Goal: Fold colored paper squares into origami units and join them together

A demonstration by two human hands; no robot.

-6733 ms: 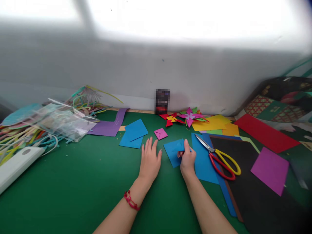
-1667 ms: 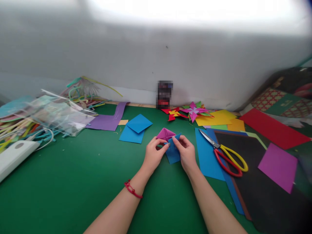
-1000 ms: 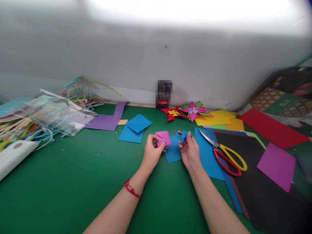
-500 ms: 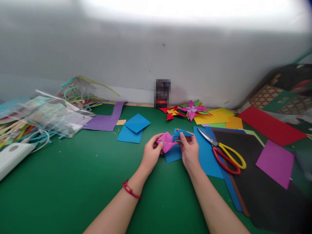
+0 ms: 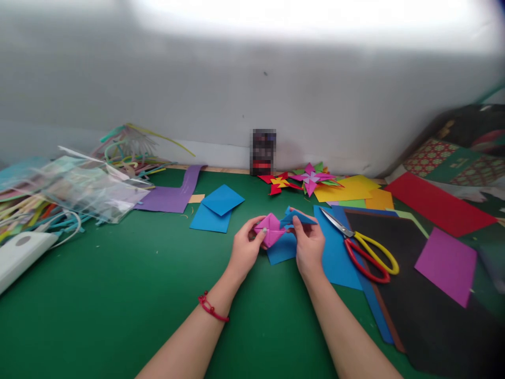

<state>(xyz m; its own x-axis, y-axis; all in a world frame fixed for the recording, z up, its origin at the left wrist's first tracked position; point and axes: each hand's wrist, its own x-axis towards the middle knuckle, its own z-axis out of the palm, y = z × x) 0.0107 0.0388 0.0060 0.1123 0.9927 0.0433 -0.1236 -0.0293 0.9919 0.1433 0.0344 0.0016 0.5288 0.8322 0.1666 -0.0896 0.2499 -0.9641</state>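
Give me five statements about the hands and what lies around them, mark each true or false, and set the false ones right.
1. The left hand holds the pink folded paper. True.
2. The right hand holds the scissors. False: the right hand holds the blue folded paper.
3. The scissors lie to the right of the right hand. True.
4. The red bracelet is on the right wrist. False: the red bracelet is on the left wrist.
5. The purple paper lies to the left of the two overlapping blue sheets. True.
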